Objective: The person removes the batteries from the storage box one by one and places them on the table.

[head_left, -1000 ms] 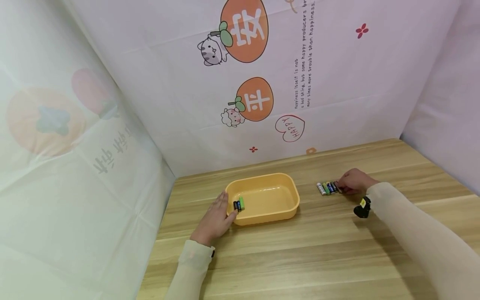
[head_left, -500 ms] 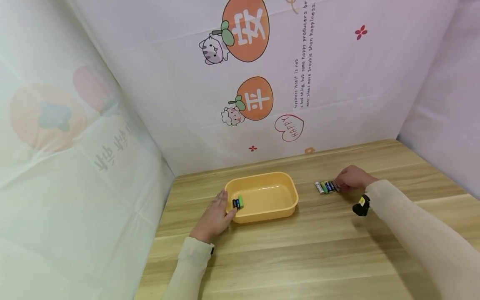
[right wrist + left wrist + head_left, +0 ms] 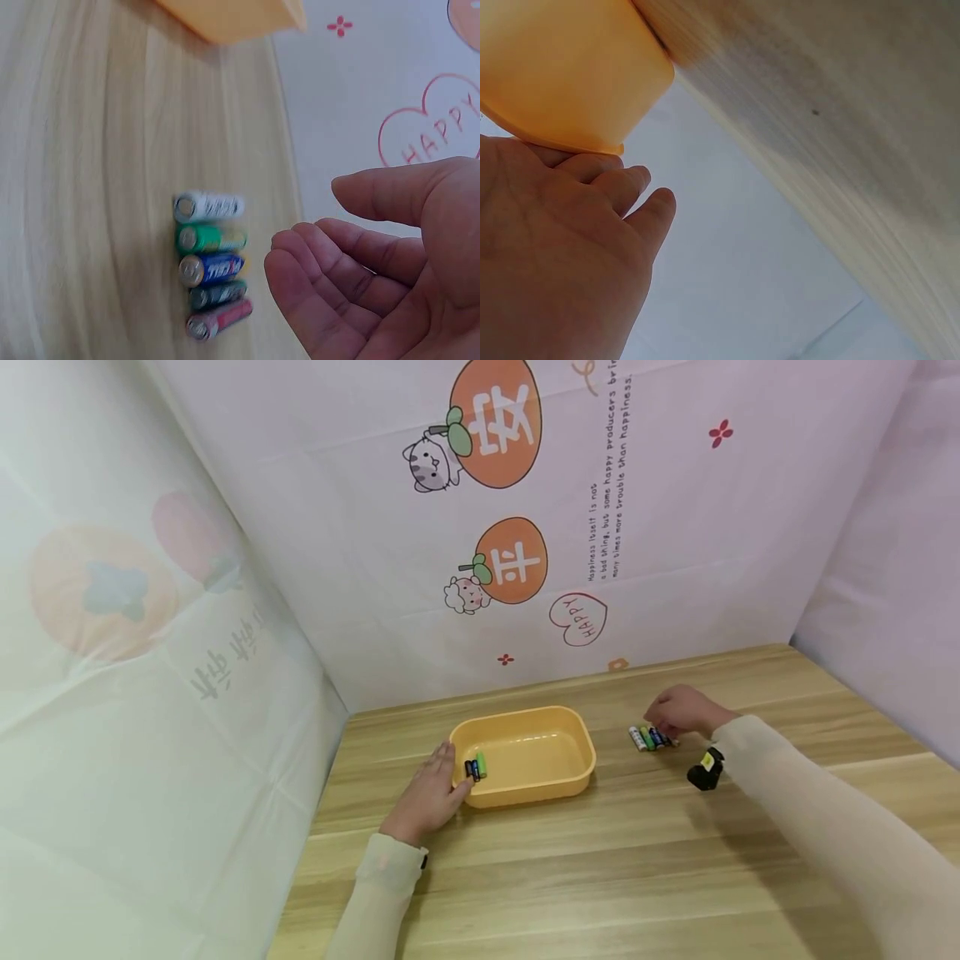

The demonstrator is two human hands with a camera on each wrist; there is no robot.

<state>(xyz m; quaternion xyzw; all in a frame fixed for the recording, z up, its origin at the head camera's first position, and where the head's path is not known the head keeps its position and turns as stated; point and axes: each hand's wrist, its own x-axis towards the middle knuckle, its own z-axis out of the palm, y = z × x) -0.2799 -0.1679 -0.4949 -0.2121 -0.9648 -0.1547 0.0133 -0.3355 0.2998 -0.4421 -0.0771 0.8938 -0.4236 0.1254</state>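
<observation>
Step looks like moving batteries from worktop (image 3: pixel 600 860) into the orange tray (image 3: pixel 577 768), frame centre. Left hand (image 3: pixel 431 793) flat against tray's left rim, fingers straight, steadying it, gripping nothing. Right hand (image 3: pixel 678 710) hovers over the row of five batteries (image 3: pixel 210 262) right of the tray, fingers loosely curled, holding nothing yet. Two batteries (image 3: pixel 476 767) already lie in tray's left end. Next move likely: pinch one battery off the row without scattering the others.
</observation>
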